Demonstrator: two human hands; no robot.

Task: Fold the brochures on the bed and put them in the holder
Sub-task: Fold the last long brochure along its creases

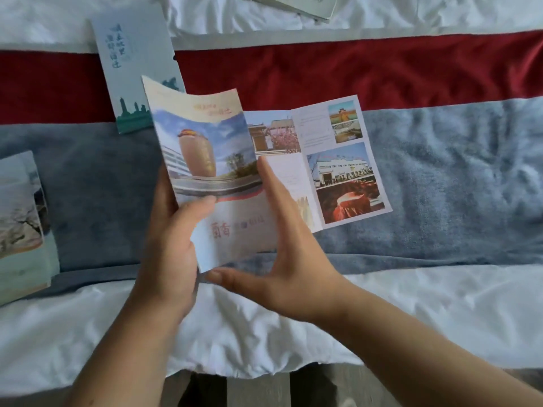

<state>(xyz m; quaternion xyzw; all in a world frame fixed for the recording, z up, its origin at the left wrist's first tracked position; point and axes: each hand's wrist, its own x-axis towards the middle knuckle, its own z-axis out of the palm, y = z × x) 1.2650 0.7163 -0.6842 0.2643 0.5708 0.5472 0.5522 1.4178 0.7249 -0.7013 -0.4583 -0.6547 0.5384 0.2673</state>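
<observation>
A bedroom, seemingly in a hotel: a bed [411, 304] with white sheets [58, 333], a red-and-grey runner [440, 160] across it, tourist brochures [132, 69] on top, wood floor [255, 389] at the frame's bottom.

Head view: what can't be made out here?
Holder: nowhere in frame.
Left-edge brochure: cut off by the left frame edge.
Top brochure: cut off by the top edge.
Held brochure: text blurred, unreadable.
Left hand: fingers hidden behind the brochure's raised panel.
</observation>
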